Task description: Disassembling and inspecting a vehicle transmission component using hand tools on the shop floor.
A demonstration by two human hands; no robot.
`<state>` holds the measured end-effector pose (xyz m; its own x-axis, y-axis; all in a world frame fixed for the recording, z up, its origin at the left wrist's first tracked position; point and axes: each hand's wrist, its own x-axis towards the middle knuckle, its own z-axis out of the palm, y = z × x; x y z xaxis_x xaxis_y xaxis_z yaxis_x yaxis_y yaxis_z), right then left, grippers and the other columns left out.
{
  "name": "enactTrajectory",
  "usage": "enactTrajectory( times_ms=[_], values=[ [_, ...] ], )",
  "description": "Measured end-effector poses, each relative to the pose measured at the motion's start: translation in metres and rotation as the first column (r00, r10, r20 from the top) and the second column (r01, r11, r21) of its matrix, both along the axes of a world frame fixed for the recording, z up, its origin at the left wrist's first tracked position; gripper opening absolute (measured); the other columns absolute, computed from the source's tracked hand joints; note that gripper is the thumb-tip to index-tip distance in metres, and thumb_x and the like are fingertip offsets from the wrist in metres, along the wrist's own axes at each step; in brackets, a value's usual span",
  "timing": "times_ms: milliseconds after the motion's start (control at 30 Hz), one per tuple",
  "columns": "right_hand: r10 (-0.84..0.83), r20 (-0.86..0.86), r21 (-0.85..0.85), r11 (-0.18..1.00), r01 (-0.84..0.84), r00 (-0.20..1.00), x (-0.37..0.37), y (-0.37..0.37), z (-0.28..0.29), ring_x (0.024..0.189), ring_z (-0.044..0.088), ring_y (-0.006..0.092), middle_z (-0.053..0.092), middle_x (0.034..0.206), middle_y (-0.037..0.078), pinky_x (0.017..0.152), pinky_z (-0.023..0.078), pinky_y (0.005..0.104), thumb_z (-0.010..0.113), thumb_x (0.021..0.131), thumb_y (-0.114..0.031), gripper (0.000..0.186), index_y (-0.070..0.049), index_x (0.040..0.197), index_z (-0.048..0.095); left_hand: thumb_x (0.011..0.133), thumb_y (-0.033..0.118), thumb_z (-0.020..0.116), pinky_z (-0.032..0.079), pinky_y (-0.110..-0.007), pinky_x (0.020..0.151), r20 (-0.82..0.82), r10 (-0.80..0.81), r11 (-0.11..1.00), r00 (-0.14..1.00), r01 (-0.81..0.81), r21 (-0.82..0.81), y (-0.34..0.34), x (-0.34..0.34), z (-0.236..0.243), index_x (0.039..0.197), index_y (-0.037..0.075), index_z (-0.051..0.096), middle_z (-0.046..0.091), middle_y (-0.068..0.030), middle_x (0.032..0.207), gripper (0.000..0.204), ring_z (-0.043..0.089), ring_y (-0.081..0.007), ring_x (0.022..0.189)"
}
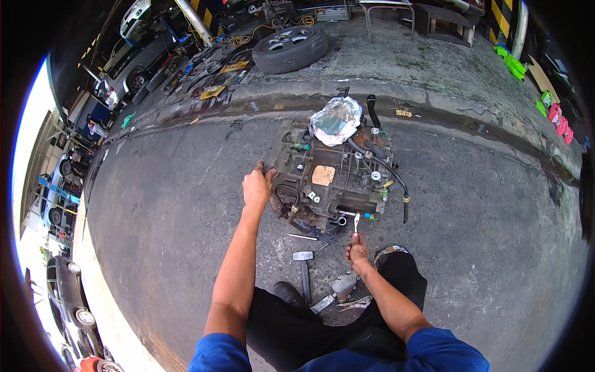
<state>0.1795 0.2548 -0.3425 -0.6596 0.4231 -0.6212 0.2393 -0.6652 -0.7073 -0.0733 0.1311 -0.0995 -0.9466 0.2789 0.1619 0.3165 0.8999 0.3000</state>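
Note:
My left hand point(256, 185) grips the left edge of a grimy metal gearbox-like housing point(331, 192), its thumb and fingers curled at that edge. My right hand point(357, 251) is closed on the handle of a silver ratchet point(356, 224), whose head and extension reach into the housing's lower front. A crumpled foil-like piece point(334, 121) covers part of the housing's top, and black hoses point(396, 177) run along its right side. On the concrete before it lie a hammer point(303, 256), a thin metal rod point(302, 237), a cast metal cover point(344, 285) and locking pliers point(358, 304).
Behind, beyond a drain channel point(434, 124), are a wheel point(289, 49), a metal stand point(387, 12) and scattered parts point(220, 77). Parked cars point(71, 291) line the left side, where a person point(94, 127) is visible. Green and pink objects point(561, 124) lie at the right.

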Motion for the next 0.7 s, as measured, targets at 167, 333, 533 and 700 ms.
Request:
enactTrajectory(
  times_ms=[167, 333, 533, 700],
  values=[
    [-0.010, 0.004, -0.013, 1.000, 0.010, 1.000, -0.001, -0.002, 0.004, 0.046, 0.038, 0.0097, 0.039, 0.062, 0.000, 0.040, 0.033, 0.0263, 0.039, 0.097, -0.047, 0.030, -0.018, 0.098, 0.043, 0.084, 0.038, 0.064, 0.049, -0.045, 0.079, -0.016, 0.024, 0.999, 1.000, -0.023, 0.032, -0.006, 0.001, -0.003, 0.124, 0.003, 0.056, 0.066, -0.0246, 0.086, 0.054, 0.064, -0.0405, 0.088],
    [-0.014, 0.042, -0.063, 0.998, 0.017, 0.999, -0.005, -0.001, 0.017, 0.045, 0.037, 0.0093, 0.038, 0.061, -0.001, 0.039, 0.032, 0.0253, 0.040, 0.096, -0.049, 0.031, -0.018, 0.097, 0.042, 0.084, 0.035, 0.064, 0.050, -0.045, 0.079, -0.016, 0.031, 0.997, 0.999, -0.029, 0.077, -0.007, 0.003, -0.003, 0.122, 0.003, 0.057, 0.065, -0.0258, 0.087, 0.051, 0.064, -0.0415, 0.087],
    [-0.011, 0.079, -0.098, 0.995, 0.019, 0.997, -0.004, 0.003, 0.026, 0.045, 0.035, 0.0092, 0.037, 0.060, -0.001, 0.039, 0.031, 0.0252, 0.042, 0.095, -0.050, 0.032, -0.018, 0.096, 0.041, 0.084, 0.037, 0.064, 0.049, -0.046, 0.080, 0.005, 0.032, 0.994, 0.999, -0.032, 0.101, -0.002, 0.006, 0.004, 0.121, 0.003, 0.058, 0.066, -0.0238, 0.086, 0.050, 0.064, -0.0410, 0.086],
    [0.013, 0.052, -0.153, 0.988, -0.005, 0.999, -0.004, 0.001, 0.025, 0.046, 0.039, 0.0100, 0.040, 0.061, -0.001, 0.040, 0.036, 0.0264, 0.043, 0.095, -0.050, 0.032, -0.018, 0.099, 0.043, 0.083, 0.039, 0.065, 0.049, -0.045, 0.080, -0.013, 0.026, 0.994, 1.000, -0.025, 0.110, -0.014, 0.002, -0.001, 0.122, 0.004, 0.058, 0.066, -0.0244, 0.088, 0.053, 0.064, -0.0401, 0.088]
  ],
)
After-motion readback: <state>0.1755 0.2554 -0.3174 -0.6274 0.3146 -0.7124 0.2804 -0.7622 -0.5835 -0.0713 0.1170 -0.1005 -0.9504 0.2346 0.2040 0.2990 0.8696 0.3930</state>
